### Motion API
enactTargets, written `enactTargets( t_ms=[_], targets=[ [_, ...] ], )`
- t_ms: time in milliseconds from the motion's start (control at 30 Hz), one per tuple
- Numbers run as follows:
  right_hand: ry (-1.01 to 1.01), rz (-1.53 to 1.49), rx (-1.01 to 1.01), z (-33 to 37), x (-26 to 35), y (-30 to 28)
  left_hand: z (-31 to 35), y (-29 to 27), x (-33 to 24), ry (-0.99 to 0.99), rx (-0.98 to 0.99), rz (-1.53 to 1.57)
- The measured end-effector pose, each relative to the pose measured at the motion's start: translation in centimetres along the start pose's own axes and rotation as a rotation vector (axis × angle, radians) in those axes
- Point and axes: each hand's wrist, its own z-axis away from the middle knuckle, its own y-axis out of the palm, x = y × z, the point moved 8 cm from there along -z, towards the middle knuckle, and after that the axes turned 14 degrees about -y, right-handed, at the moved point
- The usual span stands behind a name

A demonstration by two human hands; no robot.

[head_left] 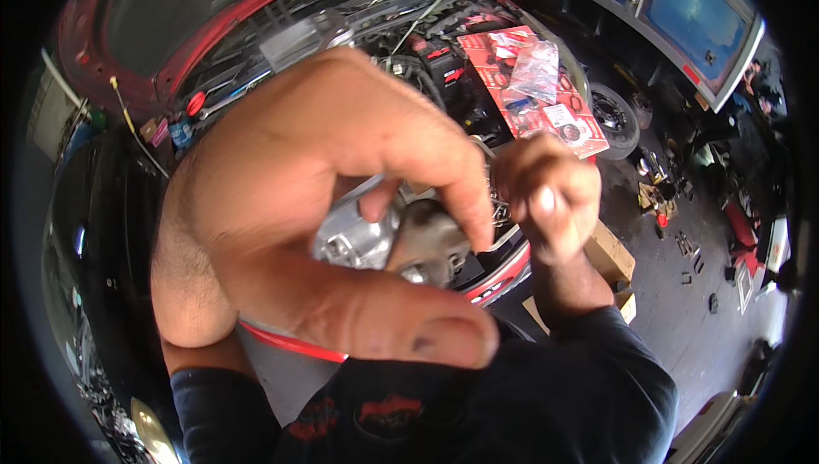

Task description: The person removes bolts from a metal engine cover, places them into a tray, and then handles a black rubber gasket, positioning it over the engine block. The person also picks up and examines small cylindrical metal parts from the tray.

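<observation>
My left hand (307,200) fills the middle of the view, raised close to the camera, thumb and fingers curled around a silver metal car part (363,238) with a duller grey piece (431,242) beside it. My right hand (550,195) is just to the right, fingers closed near the part's right end; whether it pinches anything small is hidden. Both forearms wear dark sleeves. Beneath the hands lies the open engine bay (426,46) of a red car.
A red package with a clear plastic bag (533,80) lies on the engine bay's right side. The raised red bonnet (171,3) is at upper left. A wheel (616,114), cardboard boxes (610,255) and scattered tools lie on the grey floor at right.
</observation>
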Motion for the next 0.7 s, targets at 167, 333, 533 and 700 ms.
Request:
enactTargets(
  t_ms=[167,333,533,700],
  targets=[
    [0.105,-0.020,0.065,1.9,0.7,1.7,0.2,-0.2,-0.1,0.013,0.024,0.010],
    [0.128,-0.022,0.074,1.6,0.7,2.2,0.5,-0.4,0.2,-0.127,0.096,-0.043],
    [0.225,0.029,0.176,1.7,0.0,2.5,0.7,-0.4,0.3,-0.190,0.116,-0.066],
    [0.352,-0.095,0.060,2.1,-0.6,2.5,1.5,-0.4,0.6,-0.304,0.109,0.022]
  ],
)
